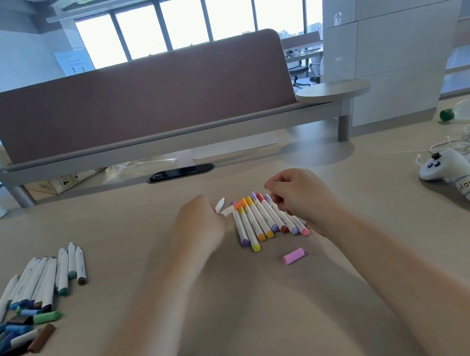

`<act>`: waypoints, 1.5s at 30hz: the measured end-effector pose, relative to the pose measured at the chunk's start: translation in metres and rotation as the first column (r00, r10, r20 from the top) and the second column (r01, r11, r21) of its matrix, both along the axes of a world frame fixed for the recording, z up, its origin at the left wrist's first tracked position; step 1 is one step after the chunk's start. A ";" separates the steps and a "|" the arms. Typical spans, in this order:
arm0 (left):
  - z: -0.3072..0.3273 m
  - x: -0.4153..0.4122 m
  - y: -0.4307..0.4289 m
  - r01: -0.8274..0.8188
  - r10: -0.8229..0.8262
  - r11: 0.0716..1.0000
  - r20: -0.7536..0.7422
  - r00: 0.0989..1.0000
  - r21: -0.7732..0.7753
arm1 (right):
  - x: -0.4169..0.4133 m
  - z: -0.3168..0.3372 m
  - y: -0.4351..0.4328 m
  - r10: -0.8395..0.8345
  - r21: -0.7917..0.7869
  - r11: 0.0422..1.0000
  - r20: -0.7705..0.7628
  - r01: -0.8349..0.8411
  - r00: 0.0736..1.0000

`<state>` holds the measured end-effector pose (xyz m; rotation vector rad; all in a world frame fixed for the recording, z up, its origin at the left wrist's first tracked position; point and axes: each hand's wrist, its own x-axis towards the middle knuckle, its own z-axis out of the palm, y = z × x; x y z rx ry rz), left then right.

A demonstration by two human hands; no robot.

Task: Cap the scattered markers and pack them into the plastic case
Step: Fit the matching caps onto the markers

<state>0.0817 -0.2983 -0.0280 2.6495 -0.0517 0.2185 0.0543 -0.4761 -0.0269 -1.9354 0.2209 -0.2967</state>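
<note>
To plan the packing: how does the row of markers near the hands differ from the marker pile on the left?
The marker row lies neat, side by side; the marker pile is loose, with separate caps scattered at its near end. The row shows purple, yellow, orange, red and pink; the pile shows blue, green, brown and black. Both have white barrels and lie on the desk.
</note>
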 end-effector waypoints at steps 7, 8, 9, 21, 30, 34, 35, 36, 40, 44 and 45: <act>-0.003 0.000 -0.008 -0.028 0.017 0.989 0.073 0.997 0.147 | 0.000 0.001 0.000 0.030 -0.088 0.996 0.001 -0.030 1.000; -0.002 0.000 -0.007 -0.041 0.029 0.991 0.095 0.995 0.130 | 0.001 0.000 0.000 0.034 -0.098 0.995 -0.002 -0.034 0.999; -0.002 0.001 -0.007 -0.053 0.039 0.991 0.111 0.993 0.122 | 0.001 0.000 0.000 0.038 -0.104 0.994 -0.005 -0.039 0.999; -0.013 0.016 0.000 -0.017 0.000 0.963 0.061 0.998 0.268 | 0.000 -0.001 0.000 0.108 -0.124 0.986 -0.017 -0.109 0.994; -0.027 0.033 0.018 -0.060 0.067 0.981 -0.033 0.997 0.185 | -0.023 0.035 -0.016 0.349 -0.513 0.593 -0.532 -0.621 0.772; -0.021 0.030 0.021 -0.066 0.067 0.992 -0.005 0.998 0.105 | -0.032 0.041 -0.013 0.236 -0.519 0.428 -0.726 -0.740 0.646; -0.018 0.030 0.022 -0.073 0.073 0.995 0.001 0.997 0.068 | -0.032 0.040 -0.012 0.228 -0.521 0.431 -0.727 -0.737 0.648; -0.016 0.029 0.023 -0.071 0.071 0.997 0.000 0.997 0.011 | -0.031 0.038 -0.011 0.224 -0.530 0.433 -0.720 -0.729 0.657; -0.009 0.025 0.027 0.014 -0.043 0.914 -0.063 0.997 -0.405 | -0.026 0.031 -0.007 0.232 -0.512 0.465 -0.717 -0.722 0.658; -0.005 0.017 0.031 0.000 -0.172 0.654 -0.148 0.974 -0.757 | -0.025 0.031 -0.010 0.267 -0.507 0.509 -0.676 -0.696 0.687; -0.004 0.017 0.032 -0.004 -0.200 0.616 -0.161 0.966 -0.788 | -0.025 0.032 -0.013 0.275 -0.516 0.529 -0.647 -0.674 0.711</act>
